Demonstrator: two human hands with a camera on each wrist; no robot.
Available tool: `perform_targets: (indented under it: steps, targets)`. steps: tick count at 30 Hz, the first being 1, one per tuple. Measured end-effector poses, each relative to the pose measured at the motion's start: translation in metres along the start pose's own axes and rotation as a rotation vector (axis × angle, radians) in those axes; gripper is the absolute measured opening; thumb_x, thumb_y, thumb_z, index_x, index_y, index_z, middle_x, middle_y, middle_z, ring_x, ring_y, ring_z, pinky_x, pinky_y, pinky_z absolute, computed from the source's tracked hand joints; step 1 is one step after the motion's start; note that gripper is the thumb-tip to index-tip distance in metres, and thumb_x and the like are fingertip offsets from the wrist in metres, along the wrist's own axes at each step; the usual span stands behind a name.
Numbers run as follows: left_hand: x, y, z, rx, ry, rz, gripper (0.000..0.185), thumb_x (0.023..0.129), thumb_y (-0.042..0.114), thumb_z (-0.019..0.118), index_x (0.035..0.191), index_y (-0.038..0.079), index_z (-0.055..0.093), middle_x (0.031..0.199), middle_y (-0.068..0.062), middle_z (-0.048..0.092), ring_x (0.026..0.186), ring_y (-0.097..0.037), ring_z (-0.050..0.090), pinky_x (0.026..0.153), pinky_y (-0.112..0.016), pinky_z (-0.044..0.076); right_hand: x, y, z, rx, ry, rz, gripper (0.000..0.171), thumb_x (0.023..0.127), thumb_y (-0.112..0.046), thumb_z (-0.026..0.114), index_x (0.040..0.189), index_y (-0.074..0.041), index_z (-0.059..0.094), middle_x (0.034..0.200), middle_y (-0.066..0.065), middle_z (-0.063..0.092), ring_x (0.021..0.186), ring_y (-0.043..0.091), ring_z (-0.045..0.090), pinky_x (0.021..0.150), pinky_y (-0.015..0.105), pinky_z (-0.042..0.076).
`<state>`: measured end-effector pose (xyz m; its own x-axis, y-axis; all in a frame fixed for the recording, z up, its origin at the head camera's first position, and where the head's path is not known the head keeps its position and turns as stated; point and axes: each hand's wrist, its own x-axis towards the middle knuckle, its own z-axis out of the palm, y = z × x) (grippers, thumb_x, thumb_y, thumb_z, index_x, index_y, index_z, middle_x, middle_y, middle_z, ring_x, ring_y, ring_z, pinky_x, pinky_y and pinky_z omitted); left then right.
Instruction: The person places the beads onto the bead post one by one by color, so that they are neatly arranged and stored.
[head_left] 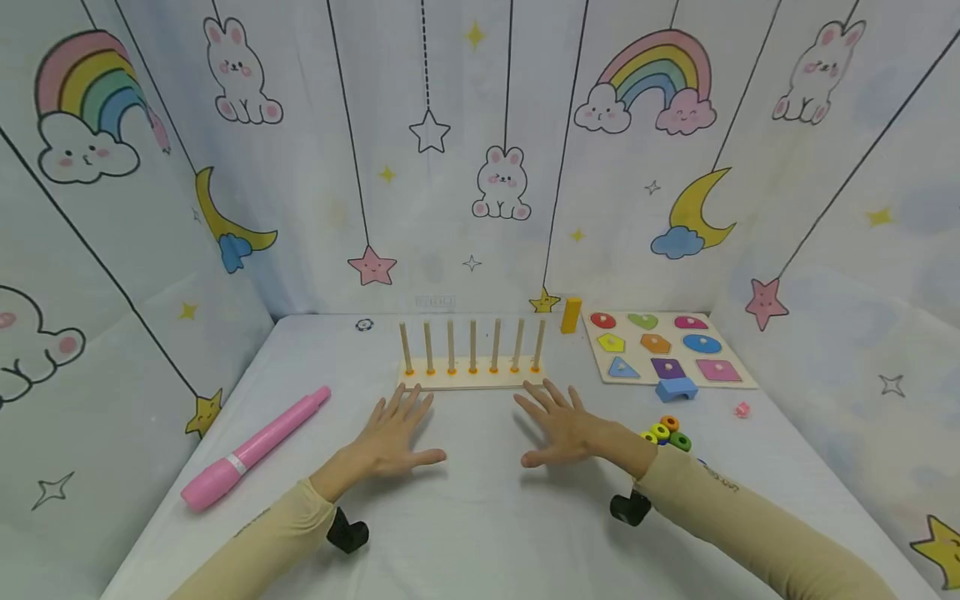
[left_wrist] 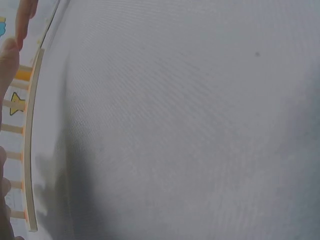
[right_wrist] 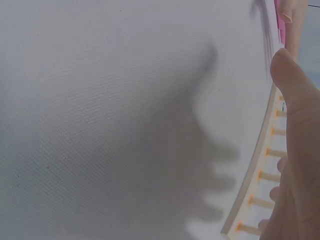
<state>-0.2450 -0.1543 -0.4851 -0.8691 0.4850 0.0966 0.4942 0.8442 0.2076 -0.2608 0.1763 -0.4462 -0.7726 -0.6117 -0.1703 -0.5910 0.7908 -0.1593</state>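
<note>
Sleeved forearms entered from the bottom of the head view; the left hand (head_left: pixel 393 437) and right hand (head_left: pixel 562 429) lay palm down with fingers spread and straight, holding nothing, at centre frame just short of the peg rack (head_left: pixel 471 377). The rack sat above the fingertips in the frame, its seven upright pegs bare. Stacking rings (head_left: pixel 666 432) lay in a small cluster just right of the right wrist. Further up and right were a blue block (head_left: pixel 676 388), a shape puzzle board (head_left: pixel 663 350) and a yellow cylinder (head_left: pixel 572 315); a pink marker toy (head_left: pixel 253 450) lay at lower left.

Left wrist view: mostly bare table cloth (left_wrist: pixel 190 125); the rack's base edge ran down the left border with pegs beyond it, and fingertips showed only at the frame edge.

Right wrist view: the right hand's thumb and palm filled the right edge, fingers extended, shadow cast on the cloth; the rack base curved along the lower right.

Judgement: this read as a rest pose with no ring yet on a peg. A next move would call for the right hand to turn toward the rings beside it, pinch one, and line its hole up over a peg tip.
</note>
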Motion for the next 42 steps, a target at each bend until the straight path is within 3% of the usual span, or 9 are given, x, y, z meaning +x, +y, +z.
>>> perform_targets:
  steps: [14,18,22,27,33,38,42]
  targets:
    - [-0.003,0.000,-0.007,0.036,0.001,-0.003,0.095,0.084,0.075,0.040,0.149,0.008,0.026,0.155,-0.020,0.015,0.141,-0.039,0.006,0.111,-0.060,0.014,0.003,0.002,-0.005,0.007,0.118,-0.050,0.094,0.082,-0.058,0.062,0.150,-0.009,0.022,0.156,0.017,0.013,0.139,0.046,0.008,0.104,0.071,0.010]
    - [-0.001,-0.009,-0.008,0.006,0.025,-0.073,0.084,0.090,0.060,0.047,0.144,-0.003,0.034,0.151,-0.026,0.022,0.139,-0.043,0.012,0.111,-0.057,0.017,0.005,0.008,-0.007,0.035,0.166,-0.036,0.083,0.084,-0.048,0.066,0.147,-0.007,0.031,0.152,0.018,0.024,0.138,0.043,0.017,0.109,0.063,0.017]
    - [0.012,-0.027,-0.008,-0.037,0.053,-0.200,0.074,0.095,0.044,0.053,0.137,-0.014,0.035,0.144,-0.033,0.030,0.136,-0.047,0.020,0.112,-0.053,0.019,-0.001,0.028,-0.010,0.146,0.218,0.018,0.056,0.088,-0.033,0.066,0.133,-0.003,0.051,0.136,0.015,0.049,0.128,0.035,0.041,0.104,0.052,0.036]
    - [0.037,-0.051,-0.006,-0.102,0.066,-0.317,0.069,0.095,0.035,0.056,0.135,-0.017,0.035,0.139,-0.034,0.035,0.134,-0.047,0.024,0.112,-0.052,0.021,-0.023,0.073,-0.006,0.281,0.285,0.074,0.034,0.092,-0.020,0.062,0.120,-0.001,0.061,0.114,0.012,0.064,0.106,0.028,0.058,0.090,0.047,0.050]
    - [0.057,-0.060,-0.002,-0.186,0.053,-0.365,0.069,0.094,0.036,0.057,0.136,-0.014,0.036,0.142,-0.031,0.034,0.137,-0.042,0.020,0.114,-0.049,0.016,-0.066,0.121,0.002,0.319,0.428,0.166,0.029,0.091,-0.013,0.063,0.116,0.002,0.063,0.111,0.016,0.065,0.104,0.034,0.058,0.088,0.055,0.049]
    - [0.063,-0.064,0.001,-0.215,0.060,-0.378,0.071,0.094,0.037,0.058,0.139,-0.012,0.034,0.145,-0.028,0.032,0.138,-0.040,0.020,0.114,-0.049,0.016,-0.095,0.138,0.010,0.312,0.478,0.258,0.031,0.092,-0.015,0.062,0.118,0.002,0.061,0.116,0.023,0.061,0.104,0.042,0.056,0.084,0.058,0.049]
    - [0.065,-0.064,0.004,-0.250,0.080,-0.364,0.070,0.092,0.035,0.061,0.139,-0.011,0.036,0.145,-0.028,0.033,0.137,-0.041,0.022,0.113,-0.050,0.017,-0.113,0.144,0.016,0.310,0.451,0.283,0.031,0.092,-0.016,0.062,0.117,0.002,0.062,0.111,0.021,0.063,0.099,0.039,0.057,0.083,0.056,0.051]
